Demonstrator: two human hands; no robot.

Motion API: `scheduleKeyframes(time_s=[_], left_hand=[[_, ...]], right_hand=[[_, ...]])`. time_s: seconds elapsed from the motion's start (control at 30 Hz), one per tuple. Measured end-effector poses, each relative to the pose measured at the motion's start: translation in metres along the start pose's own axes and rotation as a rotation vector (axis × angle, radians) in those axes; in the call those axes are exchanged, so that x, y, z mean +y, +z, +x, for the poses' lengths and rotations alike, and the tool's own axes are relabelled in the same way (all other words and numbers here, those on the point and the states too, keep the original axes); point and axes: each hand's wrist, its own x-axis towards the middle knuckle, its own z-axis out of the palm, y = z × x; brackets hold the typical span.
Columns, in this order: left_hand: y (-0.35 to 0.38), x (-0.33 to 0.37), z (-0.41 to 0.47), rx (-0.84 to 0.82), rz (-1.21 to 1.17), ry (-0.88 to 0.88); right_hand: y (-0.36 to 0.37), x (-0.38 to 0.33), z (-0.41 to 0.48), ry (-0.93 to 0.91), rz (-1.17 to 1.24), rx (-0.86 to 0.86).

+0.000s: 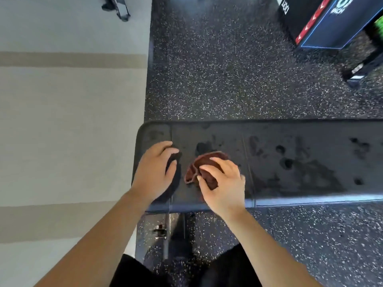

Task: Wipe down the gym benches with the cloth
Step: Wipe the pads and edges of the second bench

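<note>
A black padded gym bench (290,162) runs across the middle of the view, its top streaked and spotted with wet marks. Near its left end, my right hand (222,181) presses down on a crumpled brown cloth (204,165), fingers curled into the folds. My left hand (155,172) rests on the bench's left end over a dark cloth (176,172), fingers bent around it. The two hands are a short gap apart.
Speckled black rubber flooring (228,69) surrounds the bench. A pale floor area (72,121) lies to the left. A black box with red and blue markings (323,21) stands at the back right. The bench's metal frame (172,230) shows below the pad.
</note>
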Motion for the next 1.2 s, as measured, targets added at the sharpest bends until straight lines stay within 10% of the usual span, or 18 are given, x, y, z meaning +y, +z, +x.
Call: scheduleKeyframes(time_s=[0.23,1.2], left_hand=[[0.050,-0.038,0.021,0.266,0.050,0.066],[0.007,-0.071,-0.013,0.102,-0.023,0.016]], right_hand=[[0.031,0.017,0.049,-0.112,0.050,0.168],[0.056,-0.025,0.030,-0.114,0.016,0.150]])
